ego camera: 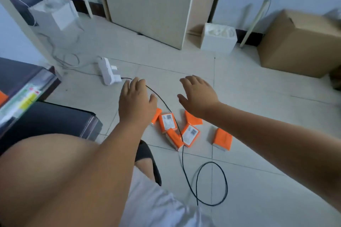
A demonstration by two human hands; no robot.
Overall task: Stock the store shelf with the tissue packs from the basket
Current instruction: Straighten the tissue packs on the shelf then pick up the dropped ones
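Currently both arms reach forward over the pale tiled floor point(258, 88), and neither hand holds anything. The left hand point(136, 101) hovers palm down with its fingers straight and close together, its grip open. The right hand point(198, 96) hovers beside it with fingers spread, its grip likewise open. Below and between them the orange tissue packs point(222, 139) lie scattered on the floor: a loose cluster of five, some overlapping and two showing white barcode labels, and one more lying apart to the right. One pack of the cluster is partly hidden behind the left hand. A thin black cable point(182, 153) runs from a white power strip point(108, 72), passes under the left hand, crosses the cluster and curls into a loop nearer the camera. At the left stands a dark shelf unit point(51, 121) with a label strip along its upper edge. Farther back, a cardboard box point(299, 42) and a small white bin point(217, 40) sit against the wall. The person's bare knee point(46, 171) fills the lower left.
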